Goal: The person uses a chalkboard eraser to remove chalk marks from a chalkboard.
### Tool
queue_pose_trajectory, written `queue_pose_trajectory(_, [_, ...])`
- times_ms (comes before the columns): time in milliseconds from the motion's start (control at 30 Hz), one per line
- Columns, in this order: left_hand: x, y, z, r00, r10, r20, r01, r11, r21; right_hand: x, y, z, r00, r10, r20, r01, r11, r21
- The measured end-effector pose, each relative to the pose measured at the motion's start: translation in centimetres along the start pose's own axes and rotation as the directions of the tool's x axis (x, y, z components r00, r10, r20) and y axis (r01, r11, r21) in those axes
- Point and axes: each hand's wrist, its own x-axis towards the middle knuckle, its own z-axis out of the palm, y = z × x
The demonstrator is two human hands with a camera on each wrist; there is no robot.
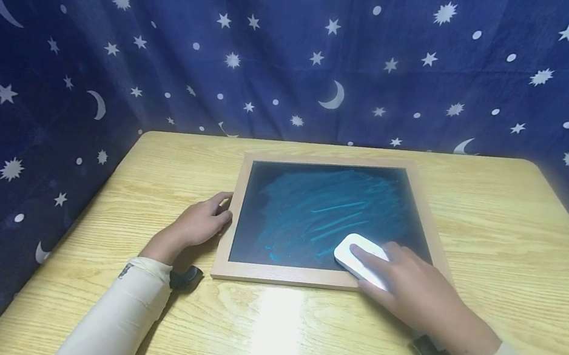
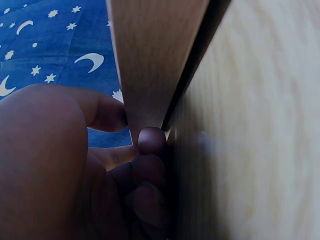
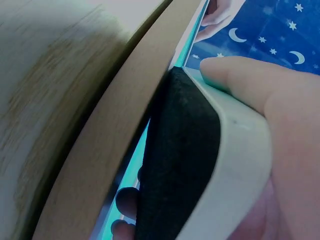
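A chalkboard [image 1: 281, 274] with a light wooden frame lies on the table, its dark surface smeared with blue-green chalk [image 1: 339, 219] and crossed by several brighter strokes. At its lower right, my right hand [image 1: 417, 289] grips a white chalkboard eraser [image 1: 353, 254] between thumb and fingers. In the right wrist view, the eraser's black felt pad [image 3: 182, 135] shows close beside the wooden frame. My left hand [image 1: 200, 223] holds the frame's left edge. The left wrist view shows its thumb [image 2: 107, 112] at one edge of the frame side and a fingertip [image 2: 151, 140] at the other, the remaining fingers curled.
The wood-grain table [image 1: 518, 237] extends around the chalkboard, with a bright light reflection in front of it. A dark blue curtain [image 1: 272, 34] with moons and stars hangs behind and at both sides. Dark straps [image 1: 186, 279] sit at the wrists.
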Motion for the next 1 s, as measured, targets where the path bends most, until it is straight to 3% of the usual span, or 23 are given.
queue_pose_trajectory(367, [0.0,0.2,-0.1,1.0,0.001,0.002,-0.001,1.0,-0.007,0.1,0.4,-0.2,0.989,0.132,0.062,-0.131,0.991,-0.019])
queue_pose_trajectory(700, [0.0,0.2,-0.1,1.0,0.008,0.004,-0.008,1.0,-0.01,0.3,2.9,-0.9,0.955,0.281,0.1,-0.282,0.959,-0.002])
queue_pose_trajectory(1000, [0.0,0.1,-0.1,1.0,0.013,0.004,-0.013,1.0,-0.002,0.2,4.8,-1.5,0.935,0.338,0.111,-0.337,0.941,-0.025])
